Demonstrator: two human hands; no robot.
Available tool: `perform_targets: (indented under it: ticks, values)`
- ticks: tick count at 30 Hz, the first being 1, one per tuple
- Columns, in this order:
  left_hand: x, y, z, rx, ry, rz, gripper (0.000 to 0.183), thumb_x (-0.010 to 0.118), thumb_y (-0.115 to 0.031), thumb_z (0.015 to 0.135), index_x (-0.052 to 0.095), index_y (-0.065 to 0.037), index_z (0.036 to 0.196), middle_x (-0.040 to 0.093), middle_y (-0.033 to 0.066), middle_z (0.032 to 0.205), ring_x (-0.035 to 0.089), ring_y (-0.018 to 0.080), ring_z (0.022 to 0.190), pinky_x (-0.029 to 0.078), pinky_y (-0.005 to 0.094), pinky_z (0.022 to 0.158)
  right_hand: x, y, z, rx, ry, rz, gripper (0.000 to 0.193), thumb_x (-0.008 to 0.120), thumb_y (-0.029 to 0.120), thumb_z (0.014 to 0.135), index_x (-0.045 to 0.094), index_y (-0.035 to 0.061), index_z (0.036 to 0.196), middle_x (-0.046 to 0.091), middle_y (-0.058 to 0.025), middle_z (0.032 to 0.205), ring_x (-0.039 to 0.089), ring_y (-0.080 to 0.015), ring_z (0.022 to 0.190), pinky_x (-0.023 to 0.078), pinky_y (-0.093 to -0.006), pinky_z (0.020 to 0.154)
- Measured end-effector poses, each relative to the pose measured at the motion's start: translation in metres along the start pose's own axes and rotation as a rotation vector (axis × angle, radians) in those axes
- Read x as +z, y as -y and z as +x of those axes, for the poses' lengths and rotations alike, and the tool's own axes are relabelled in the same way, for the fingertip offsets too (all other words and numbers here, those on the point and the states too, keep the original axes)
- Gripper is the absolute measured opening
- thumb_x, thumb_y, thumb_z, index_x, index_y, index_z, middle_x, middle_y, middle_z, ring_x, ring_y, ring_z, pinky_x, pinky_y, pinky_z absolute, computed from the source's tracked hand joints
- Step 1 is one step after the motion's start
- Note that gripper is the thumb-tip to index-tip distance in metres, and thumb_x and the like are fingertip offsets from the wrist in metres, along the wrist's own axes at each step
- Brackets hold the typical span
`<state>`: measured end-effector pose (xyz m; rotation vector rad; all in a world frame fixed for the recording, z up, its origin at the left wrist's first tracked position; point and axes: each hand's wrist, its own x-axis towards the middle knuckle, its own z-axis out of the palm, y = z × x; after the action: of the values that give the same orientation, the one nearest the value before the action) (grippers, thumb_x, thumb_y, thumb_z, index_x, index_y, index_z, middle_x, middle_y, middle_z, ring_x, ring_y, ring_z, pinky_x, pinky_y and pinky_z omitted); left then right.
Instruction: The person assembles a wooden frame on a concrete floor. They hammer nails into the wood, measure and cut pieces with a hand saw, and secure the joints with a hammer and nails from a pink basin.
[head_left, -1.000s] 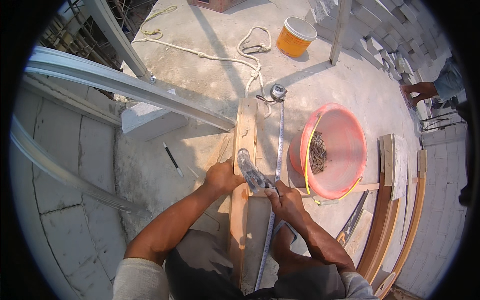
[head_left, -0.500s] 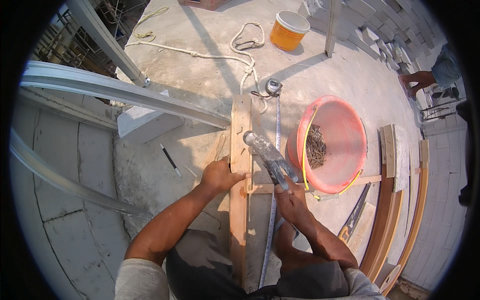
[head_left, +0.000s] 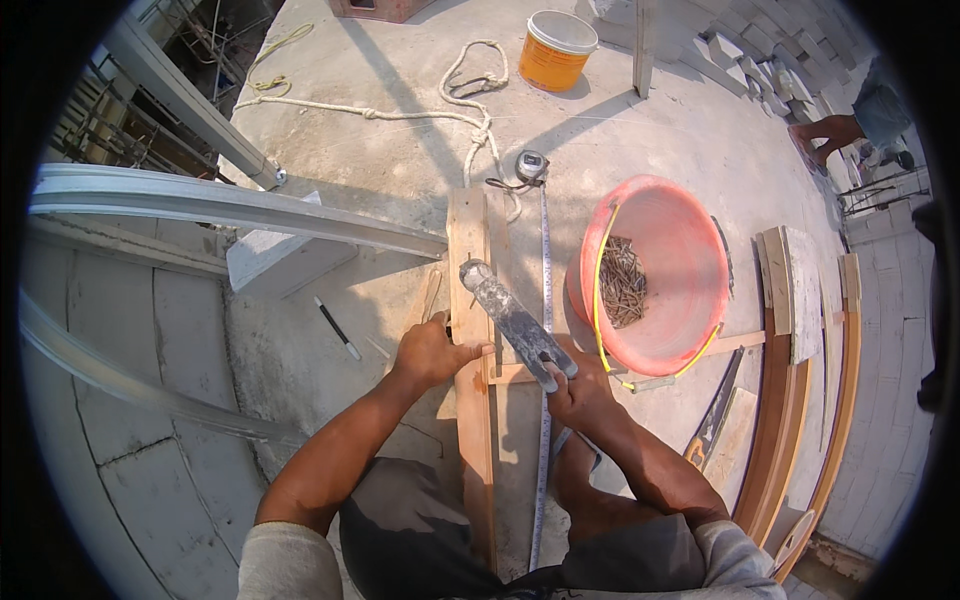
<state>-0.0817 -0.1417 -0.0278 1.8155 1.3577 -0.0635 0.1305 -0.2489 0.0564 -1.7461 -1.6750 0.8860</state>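
My right hand grips a claw hammer whose worn grey head slants across a long wooden beam. The hammer's round face is over the beam's upper part; whether it touches a nail cannot be told. A thin nail shows beside the head, partly covered. My left hand clasps the beam's left edge, thumb on top and fingers down the side. A thinner wooden strip runs rightward from under the beam.
Right of the beam stands a pink bucket holding nails. A tape measure lies extended alongside. Around are a handsaw, marker, rope, orange bucket, metal channel, block and planks. Another person's leg shows right.
The hammer head has shifted left onto the beam, and its tilt has changed. My left hand keeps its place on the wood. The whole view has moved slightly.
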Motion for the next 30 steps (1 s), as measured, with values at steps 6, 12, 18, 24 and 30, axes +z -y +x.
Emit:
perform_targets:
  ticks: [6, 12, 18, 24, 30]
  values:
    - [-0.001, 0.007, 0.007, 0.006, 0.056, -0.163, 0.094, 0.084, -0.064, 0.069, 0.06, 0.012, 0.119, 0.072, 0.0279, 0.101, 0.071, 0.0375, 0.099, 0.055, 0.0415, 0.089, 0.012, -0.027, -0.014, 0.317, 0.163, -0.012, 0.062, 0.045, 0.058, 0.101, 0.06, -0.0023, 0.102, 0.063, -0.0274, 0.07, 0.066, -0.0483, 0.075, 0.05, -0.055, 0.068]
    - [0.0, 0.007, 0.003, 0.074, 0.035, -0.518, 0.103, 0.085, -0.048, 0.079, 0.034, 0.013, 0.145, 0.065, 0.0262, 0.125, 0.064, 0.0308, 0.118, 0.051, 0.0378, 0.099, -0.018, -0.085, -0.106, 0.211, -0.074, -0.149, 0.055, 0.058, 0.056, 0.094, 0.065, 0.0018, 0.097, 0.068, -0.0231, 0.078, 0.068, -0.0432, 0.076, 0.053, -0.0522, 0.068]
    - [-0.016, -0.02, 0.019, -0.051, -0.13, -0.524, 0.101, 0.078, -0.043, 0.089, 0.022, 0.012, 0.151, 0.058, 0.0281, 0.134, 0.061, 0.0289, 0.12, 0.049, 0.0348, 0.101, -0.03, -0.139, -0.22, 0.694, -0.14, -0.425, 0.041, 0.069, 0.044, 0.09, 0.061, 0.004, 0.089, 0.066, -0.0203, 0.076, 0.067, -0.0412, 0.073, 0.053, -0.0488, 0.064]
    - [0.012, -0.047, 0.05, -0.015, -0.337, -0.278, 0.097, 0.08, -0.05, 0.082, 0.034, 0.008, 0.144, 0.06, 0.0308, 0.129, 0.061, 0.0381, 0.12, 0.046, 0.0404, 0.102, -0.002, -0.188, -0.309, 0.852, -0.406, -0.49, 0.035, 0.071, 0.038, 0.09, 0.058, 0.0051, 0.09, 0.063, -0.0171, 0.08, 0.065, -0.0394, 0.079, 0.052, -0.0483, 0.069]
    - [0.016, -0.068, 0.05, -0.203, -0.394, -0.079, 0.069, 0.077, -0.032, 0.081, 0.038, 0.007, 0.122, 0.064, 0.0361, 0.114, 0.063, 0.0486, 0.11, 0.046, 0.0457, 0.1, -0.012, -0.199, -0.291, 0.949, -0.308, -0.34, 0.034, 0.072, 0.033, 0.089, 0.061, 0.0016, 0.098, 0.063, -0.0199, 0.093, 0.063, -0.0386, 0.093, 0.05, -0.0465, 0.079]
